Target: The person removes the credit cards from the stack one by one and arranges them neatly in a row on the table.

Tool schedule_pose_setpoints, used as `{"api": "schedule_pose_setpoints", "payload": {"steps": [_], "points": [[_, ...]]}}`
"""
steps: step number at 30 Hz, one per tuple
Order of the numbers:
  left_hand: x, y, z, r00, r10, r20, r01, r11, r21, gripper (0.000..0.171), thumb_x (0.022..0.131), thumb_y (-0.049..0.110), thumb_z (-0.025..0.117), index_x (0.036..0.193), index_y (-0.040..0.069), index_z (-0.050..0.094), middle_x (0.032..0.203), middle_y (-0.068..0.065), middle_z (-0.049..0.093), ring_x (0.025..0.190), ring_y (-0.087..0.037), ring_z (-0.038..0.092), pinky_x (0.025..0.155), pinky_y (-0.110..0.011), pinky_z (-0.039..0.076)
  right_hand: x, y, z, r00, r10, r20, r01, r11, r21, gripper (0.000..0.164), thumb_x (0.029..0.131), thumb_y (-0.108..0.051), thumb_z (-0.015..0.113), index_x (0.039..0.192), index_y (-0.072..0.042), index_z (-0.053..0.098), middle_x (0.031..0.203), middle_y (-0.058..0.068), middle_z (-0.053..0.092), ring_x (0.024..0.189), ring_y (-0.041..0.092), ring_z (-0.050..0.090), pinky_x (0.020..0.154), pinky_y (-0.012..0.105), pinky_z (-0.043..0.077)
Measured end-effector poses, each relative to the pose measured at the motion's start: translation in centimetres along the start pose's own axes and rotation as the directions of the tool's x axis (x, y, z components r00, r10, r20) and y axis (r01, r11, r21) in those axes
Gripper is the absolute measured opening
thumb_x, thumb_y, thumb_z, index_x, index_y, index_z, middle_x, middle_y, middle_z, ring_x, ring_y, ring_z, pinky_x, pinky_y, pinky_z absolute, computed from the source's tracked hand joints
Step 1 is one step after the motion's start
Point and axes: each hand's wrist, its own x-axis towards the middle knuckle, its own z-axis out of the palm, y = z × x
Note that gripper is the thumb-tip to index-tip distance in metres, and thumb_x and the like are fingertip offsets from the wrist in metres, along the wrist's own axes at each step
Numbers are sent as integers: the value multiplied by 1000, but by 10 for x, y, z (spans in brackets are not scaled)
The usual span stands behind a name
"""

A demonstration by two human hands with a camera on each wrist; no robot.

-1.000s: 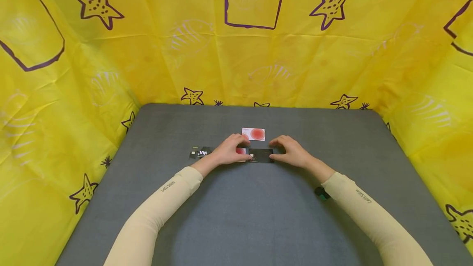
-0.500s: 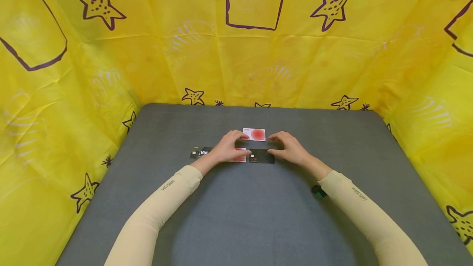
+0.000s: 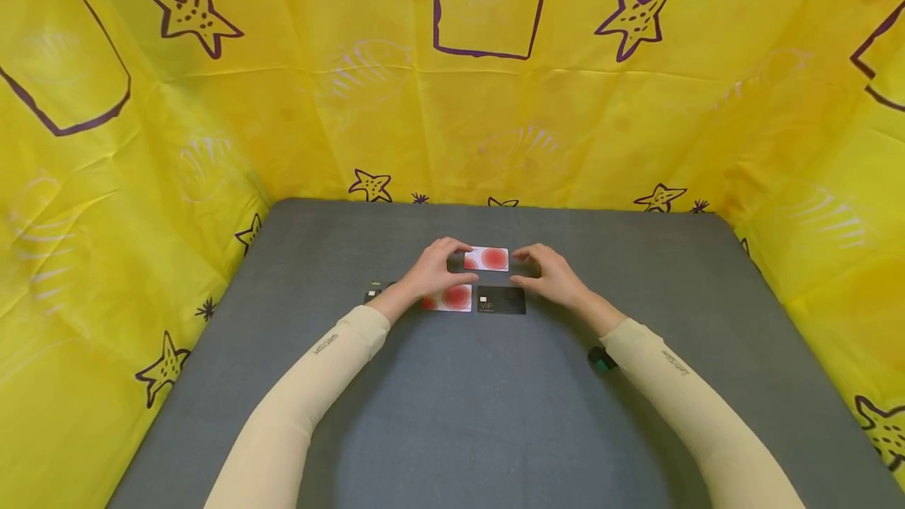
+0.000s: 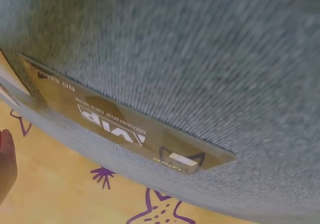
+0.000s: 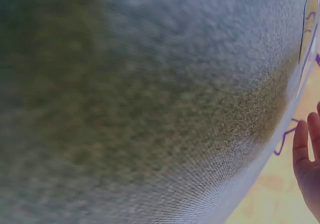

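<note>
My left hand [image 3: 437,269] hovers at the left end of a white card with red circles [image 3: 488,259], fingertips right at its upper corner and thumb spread below. My right hand [image 3: 550,276] is off that card's right end, its thumb and fingers parted around nothing. In front lies a black VIP card [image 3: 502,301], flat on the table. A second white card with red circles [image 3: 452,298] sits to its left, partly under my left hand in the head view. Farther left, another black VIP card [image 4: 110,119] shows fully in the left wrist view; my forearm hides most of it from the head.
A grey cloth-covered table [image 3: 452,415] carries the cards. Yellow curtains [image 3: 452,132] with starfish prints enclose its back and sides. A dark strap with a green part [image 3: 602,360] shows beneath my right sleeve.
Both hands have moved away from the front black card, up toward the far red-and-white card. More of the near red-and-white card now shows. The cards stay where they lay.
</note>
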Motion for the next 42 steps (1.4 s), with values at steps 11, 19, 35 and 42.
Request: {"api": "schedule_pose_setpoints", "payload": {"steps": [11,19,35,42], "points": [[14,-6,-7,1000,21,-13,-21,999,39,54,82,29,80,124,0,62,120,-15,60,113,-29,52,101,-42,39,15,3,-4,999,44,11,-44,999,5,49,82,-22,79,123,-1,61,115,15,60,102,31,53,90,46,44],[21,-12,-9,999,-41,18,40,997,68,53,82,31,79,123,3,62,120,-13,60,113,-26,52,102,-40,39,27,5,-3,998,49,28,-48,998,-28,51,80,-23,81,122,0,62,113,16,61,101,30,54,91,45,44],[25,-15,-8,992,-103,79,95,991,97,57,81,32,80,125,3,60,120,-12,60,114,-26,52,103,-39,39,35,5,6,996,45,79,-41,998,-50,57,78,-27,83,122,2,60,107,16,59,95,29,52,90,44,43],[26,-17,-5,989,-109,98,99,990,100,58,81,33,80,126,2,60,120,-12,60,113,-27,52,103,-39,39,37,3,7,995,55,89,-50,997,-59,58,77,-26,83,122,2,60,109,16,60,96,29,53,91,44,43]]}}
